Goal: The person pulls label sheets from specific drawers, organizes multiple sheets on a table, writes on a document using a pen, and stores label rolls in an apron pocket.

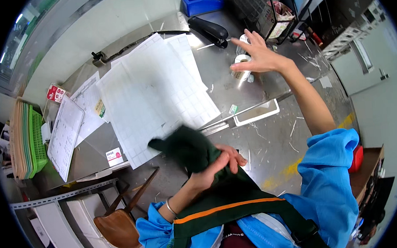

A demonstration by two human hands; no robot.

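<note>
My left hand, a bracelet at its wrist, is closed on a dark green cloth in front of my body. The cloth is bunched and smeared by motion; whether it joins the dark green apron I wear, I cannot tell. My right hand reaches out to the far right with its fingers spread and nothing in them. Beneath it, partly covered, a white roll stands on the metal table. Large white sheets of paper lie to the left, partly behind the cloth.
A black stapler and a blue plastic box stand at the back of the metal table. On the left are a clipboard with paper and a green basket. A brown chair stands at the lower left.
</note>
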